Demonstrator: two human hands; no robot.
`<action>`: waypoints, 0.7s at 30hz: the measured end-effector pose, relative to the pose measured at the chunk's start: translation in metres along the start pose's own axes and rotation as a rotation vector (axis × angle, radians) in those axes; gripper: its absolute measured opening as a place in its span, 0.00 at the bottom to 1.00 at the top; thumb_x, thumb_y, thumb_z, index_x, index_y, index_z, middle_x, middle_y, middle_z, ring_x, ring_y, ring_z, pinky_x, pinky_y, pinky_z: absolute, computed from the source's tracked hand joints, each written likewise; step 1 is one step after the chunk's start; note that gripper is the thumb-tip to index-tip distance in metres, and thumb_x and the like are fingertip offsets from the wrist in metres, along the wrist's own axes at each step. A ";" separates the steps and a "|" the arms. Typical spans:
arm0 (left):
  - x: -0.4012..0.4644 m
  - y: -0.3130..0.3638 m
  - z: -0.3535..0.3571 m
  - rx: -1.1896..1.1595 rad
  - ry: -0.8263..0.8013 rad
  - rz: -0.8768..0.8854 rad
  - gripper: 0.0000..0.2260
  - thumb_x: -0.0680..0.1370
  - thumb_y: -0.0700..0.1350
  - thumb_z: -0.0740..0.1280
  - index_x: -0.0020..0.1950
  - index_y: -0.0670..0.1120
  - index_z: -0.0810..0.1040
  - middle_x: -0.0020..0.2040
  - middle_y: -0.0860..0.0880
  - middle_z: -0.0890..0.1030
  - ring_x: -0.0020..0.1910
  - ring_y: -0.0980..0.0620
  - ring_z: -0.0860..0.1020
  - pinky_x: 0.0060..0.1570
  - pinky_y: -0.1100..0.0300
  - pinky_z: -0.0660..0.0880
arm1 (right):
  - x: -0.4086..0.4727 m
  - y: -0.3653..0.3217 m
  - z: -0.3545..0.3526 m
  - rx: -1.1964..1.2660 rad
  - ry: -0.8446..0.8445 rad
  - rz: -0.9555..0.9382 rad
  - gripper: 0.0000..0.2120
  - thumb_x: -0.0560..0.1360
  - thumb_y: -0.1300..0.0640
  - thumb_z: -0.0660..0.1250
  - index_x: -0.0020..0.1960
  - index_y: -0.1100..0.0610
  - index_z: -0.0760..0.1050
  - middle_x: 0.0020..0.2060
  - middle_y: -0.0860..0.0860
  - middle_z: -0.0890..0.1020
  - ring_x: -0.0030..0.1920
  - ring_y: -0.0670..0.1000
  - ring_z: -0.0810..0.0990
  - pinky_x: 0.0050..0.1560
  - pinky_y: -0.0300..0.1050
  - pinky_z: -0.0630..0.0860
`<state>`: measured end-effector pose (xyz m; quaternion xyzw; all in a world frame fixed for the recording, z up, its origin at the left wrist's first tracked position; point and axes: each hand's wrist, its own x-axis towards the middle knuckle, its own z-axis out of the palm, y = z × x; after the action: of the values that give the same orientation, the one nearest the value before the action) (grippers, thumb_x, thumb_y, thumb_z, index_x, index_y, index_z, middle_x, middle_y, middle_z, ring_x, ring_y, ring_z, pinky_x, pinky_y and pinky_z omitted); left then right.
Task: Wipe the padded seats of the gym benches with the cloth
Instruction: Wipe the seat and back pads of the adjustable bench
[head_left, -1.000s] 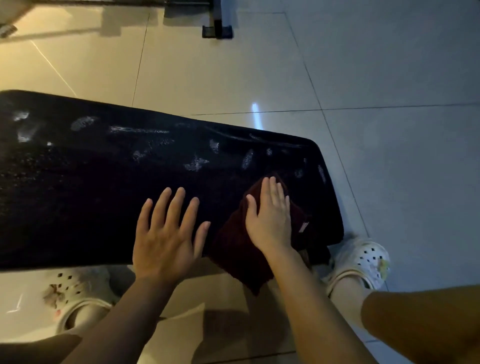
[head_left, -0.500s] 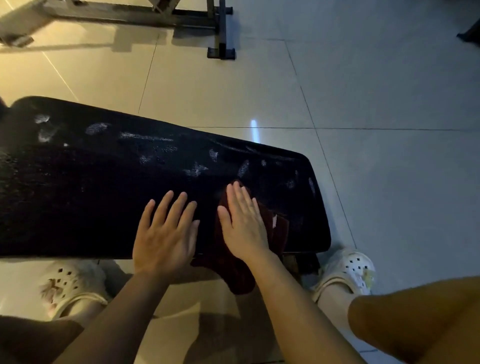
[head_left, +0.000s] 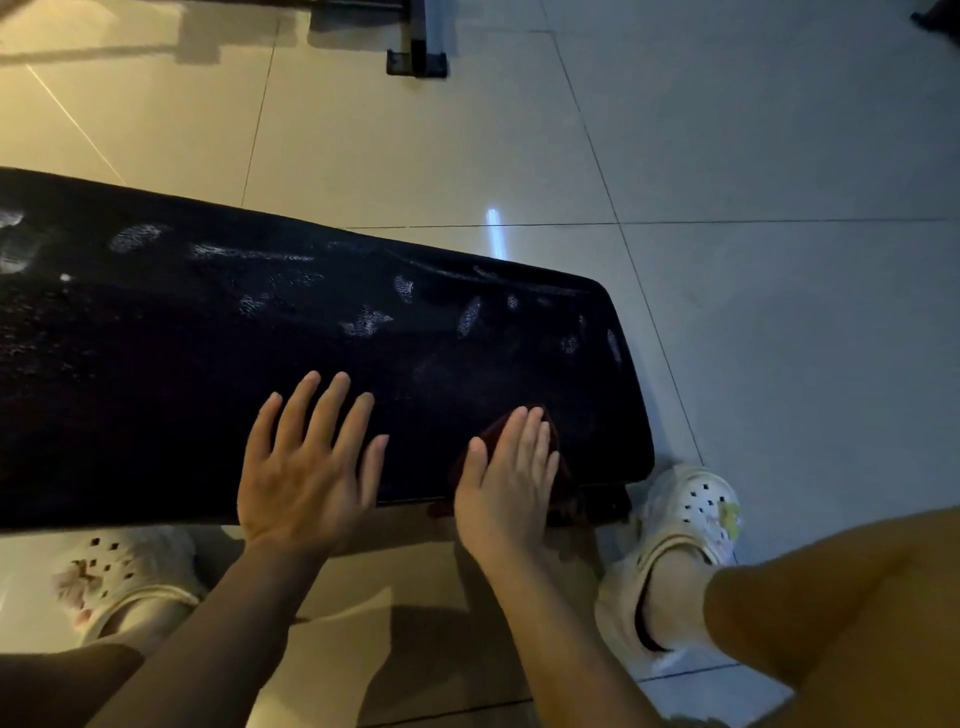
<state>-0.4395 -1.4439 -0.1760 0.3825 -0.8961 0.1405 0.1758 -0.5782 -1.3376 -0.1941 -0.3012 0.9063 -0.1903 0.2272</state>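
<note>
A black padded bench seat (head_left: 311, 364) stretches across the view from the left edge to the right of centre, with pale smears along its far side. My left hand (head_left: 306, 467) lies flat on the near part of the pad, fingers spread. My right hand (head_left: 511, 478) presses flat on a dark red cloth (head_left: 558, 488) near the pad's right front corner. Most of the cloth is hidden under that hand; a little hangs over the near edge.
Pale tiled floor (head_left: 727, 156) surrounds the bench. A black metal frame foot (head_left: 415, 57) of other equipment stands at the top centre. My feet in white clogs (head_left: 691, 514) stand under the near edge, and my right knee (head_left: 857, 597) fills the lower right.
My right hand has drawn the cloth back toward the near edge of the pad, so less of it shows. My left hand stays flat in about the same spot.
</note>
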 end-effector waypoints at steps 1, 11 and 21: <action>0.000 0.001 0.000 0.002 -0.009 -0.001 0.21 0.82 0.53 0.54 0.65 0.42 0.77 0.66 0.39 0.76 0.68 0.38 0.71 0.67 0.42 0.64 | -0.004 -0.004 0.002 0.003 0.005 -0.022 0.29 0.83 0.44 0.41 0.77 0.54 0.31 0.73 0.47 0.30 0.74 0.46 0.29 0.71 0.42 0.28; 0.000 0.001 0.000 -0.040 -0.019 -0.027 0.21 0.81 0.53 0.55 0.65 0.43 0.77 0.66 0.40 0.76 0.69 0.39 0.70 0.67 0.43 0.63 | 0.058 0.065 -0.031 -0.063 -0.003 0.144 0.31 0.83 0.40 0.40 0.79 0.55 0.37 0.79 0.51 0.40 0.78 0.49 0.39 0.76 0.47 0.37; -0.001 0.002 0.001 -0.036 0.016 -0.033 0.20 0.81 0.53 0.55 0.64 0.43 0.78 0.66 0.41 0.77 0.68 0.40 0.71 0.66 0.43 0.64 | 0.020 0.014 -0.011 -0.039 -0.029 -0.006 0.31 0.83 0.42 0.40 0.78 0.55 0.35 0.77 0.50 0.35 0.77 0.49 0.34 0.75 0.46 0.32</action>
<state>-0.4408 -1.4421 -0.1777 0.3928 -0.8906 0.1246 0.1923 -0.6048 -1.3374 -0.1981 -0.3112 0.9055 -0.1692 0.2338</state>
